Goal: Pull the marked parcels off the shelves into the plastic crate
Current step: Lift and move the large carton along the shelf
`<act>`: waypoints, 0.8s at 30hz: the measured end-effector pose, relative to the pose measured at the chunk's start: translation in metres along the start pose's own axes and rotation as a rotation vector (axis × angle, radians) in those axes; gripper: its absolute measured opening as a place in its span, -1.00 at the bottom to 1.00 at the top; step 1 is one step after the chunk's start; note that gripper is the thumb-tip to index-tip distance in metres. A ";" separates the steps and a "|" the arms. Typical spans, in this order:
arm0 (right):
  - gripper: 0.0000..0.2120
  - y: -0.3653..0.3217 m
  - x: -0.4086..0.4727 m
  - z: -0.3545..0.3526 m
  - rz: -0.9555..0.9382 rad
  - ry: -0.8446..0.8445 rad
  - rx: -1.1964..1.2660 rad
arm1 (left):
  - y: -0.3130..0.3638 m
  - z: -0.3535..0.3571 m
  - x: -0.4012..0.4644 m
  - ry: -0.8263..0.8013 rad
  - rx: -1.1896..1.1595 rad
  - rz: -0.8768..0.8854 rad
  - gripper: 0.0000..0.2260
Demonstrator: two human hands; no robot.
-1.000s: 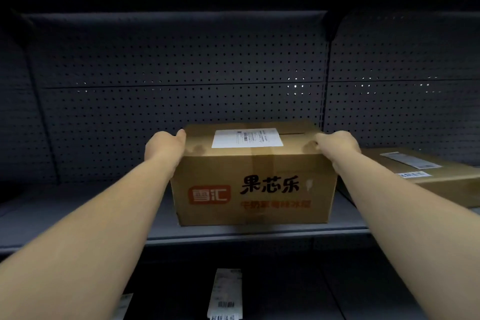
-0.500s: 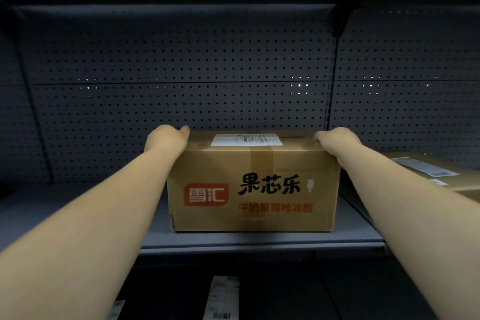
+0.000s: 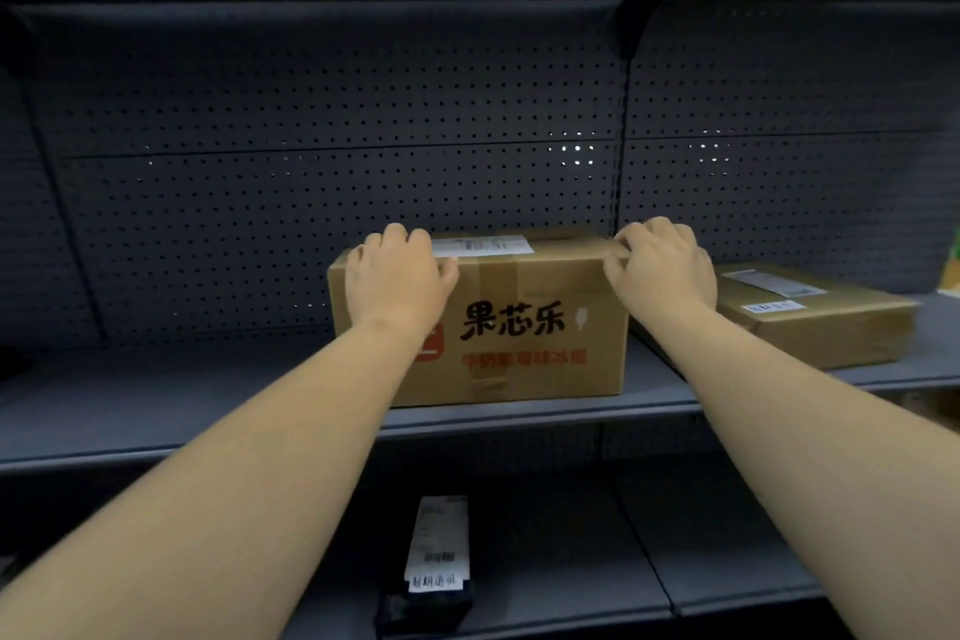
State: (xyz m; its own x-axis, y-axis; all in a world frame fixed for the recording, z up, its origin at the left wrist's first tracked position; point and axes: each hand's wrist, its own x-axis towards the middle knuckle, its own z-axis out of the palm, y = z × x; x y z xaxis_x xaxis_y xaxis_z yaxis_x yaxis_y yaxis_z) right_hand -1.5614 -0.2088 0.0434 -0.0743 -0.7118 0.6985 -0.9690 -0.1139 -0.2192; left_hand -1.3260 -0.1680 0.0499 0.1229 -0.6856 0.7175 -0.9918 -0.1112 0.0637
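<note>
My left hand and right hand only hook the box top edge; heavy box could slip, tip off shelf.

the scene is sitting in dim, bluish light, with the top edge falling to near black from 10 to 2 o'clock. light is reaching from behind the camera, brightening the forearms and the cardboard box at centre. small glints are shining through the pegboard holes toward 1 o'clock. the shelf lines are bowing at 9 and 3 o'clock from wide-angle distortion. the printing on the box is looking soft and slightly smeared.
</note>
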 end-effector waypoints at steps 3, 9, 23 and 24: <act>-0.67 0.015 -0.021 -0.012 0.007 -0.021 -0.043 | 0.022 -0.002 -0.019 -0.043 -0.056 0.042 -0.59; -0.65 0.056 -0.054 -0.032 0.066 -0.041 -0.090 | 0.068 -0.003 -0.046 -0.118 -0.155 0.109 -0.60; -0.63 0.177 -0.065 -0.051 0.219 -0.067 -0.184 | 0.199 0.024 -0.060 -0.184 -0.280 0.226 -0.63; -0.63 0.188 -0.060 -0.050 0.223 -0.069 -0.188 | 0.210 0.028 -0.058 -0.188 -0.288 0.228 -0.63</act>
State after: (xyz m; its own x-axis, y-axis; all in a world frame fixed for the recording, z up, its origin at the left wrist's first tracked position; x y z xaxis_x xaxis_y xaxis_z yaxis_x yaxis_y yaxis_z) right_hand -1.7511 -0.1525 -0.0060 -0.2807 -0.7512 0.5975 -0.9575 0.1764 -0.2281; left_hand -1.5405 -0.1715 0.0024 -0.1231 -0.7919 0.5981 -0.9607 0.2462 0.1282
